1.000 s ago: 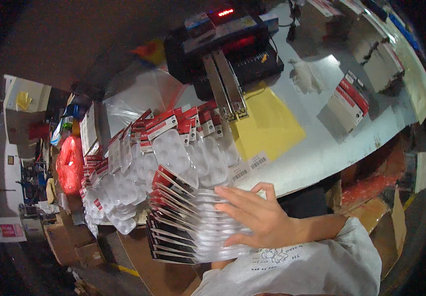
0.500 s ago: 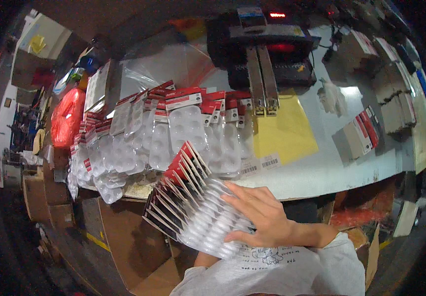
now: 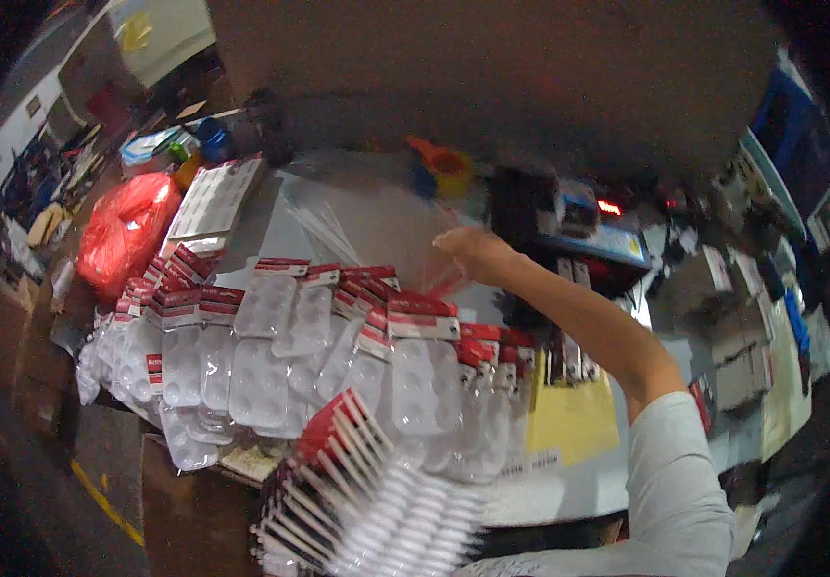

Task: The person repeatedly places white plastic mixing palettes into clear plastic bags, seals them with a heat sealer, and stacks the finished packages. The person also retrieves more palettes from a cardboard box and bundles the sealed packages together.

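Note:
A fanned stack of white plastic paint palettes [image 3: 410, 514] with red and black header cards is tilted at the table's near edge. My left hand is out of sight, so its hold on the stack is hidden. Across the table stretches my right arm. The fingers of my right hand [image 3: 477, 256] are closed at the edge of a clear plastic bag [image 3: 377, 226] with reddish edges; blur softens the grip. Many more bagged palettes [image 3: 425, 385] with red header cards lie overlapping along the table's left and middle.
Beyond my forearm stands a dark machine with a red lit display [image 3: 609, 208]. A yellow sheet [image 3: 574, 418] lies on the table. At left are a red plastic bag [image 3: 126, 231] and a stack of white cards [image 3: 213, 202]. Tape rolls [image 3: 449, 171] sit at the back; grey boxes [image 3: 737, 337] stand right.
My right hand has left the palette stack and reached forward to the clear bags. The stack sits lower in the picture, and the view has shifted toward the table's back.

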Motion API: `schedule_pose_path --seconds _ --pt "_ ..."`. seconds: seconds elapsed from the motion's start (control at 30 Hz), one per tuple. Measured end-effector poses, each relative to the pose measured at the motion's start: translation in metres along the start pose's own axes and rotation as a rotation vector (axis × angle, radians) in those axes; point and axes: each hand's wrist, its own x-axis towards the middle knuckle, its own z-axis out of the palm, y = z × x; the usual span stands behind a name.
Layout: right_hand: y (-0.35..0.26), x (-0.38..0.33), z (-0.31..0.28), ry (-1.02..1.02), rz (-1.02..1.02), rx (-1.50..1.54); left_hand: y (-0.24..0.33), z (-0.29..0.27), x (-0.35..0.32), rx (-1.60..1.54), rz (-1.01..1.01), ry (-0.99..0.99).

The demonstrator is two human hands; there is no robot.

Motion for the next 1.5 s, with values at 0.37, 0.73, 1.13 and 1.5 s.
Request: schedule_pose_path --seconds 0.37,0.73,1.13,1.5 --pt "0.059 0.071 0.020 -0.160 -0.145 -1.200 0.015 -0.010 0.044 0.047 -0.061 0.036" --pt "0.026 0.069 0.026 -0.259 -0.135 -0.975 0.016 -0.016 0.050 0.048 -0.096 0.031" --pt "-0.004 0.055 -0.039 0.508 0.267 -0.804 0.009 -0.019 0.029 0.076 -0.074 0.000" --pt "-0.120 -0.304 0.004 0.726 -0.126 -0.975 -0.019 0.009 -0.053 0.264 0.046 -0.447"
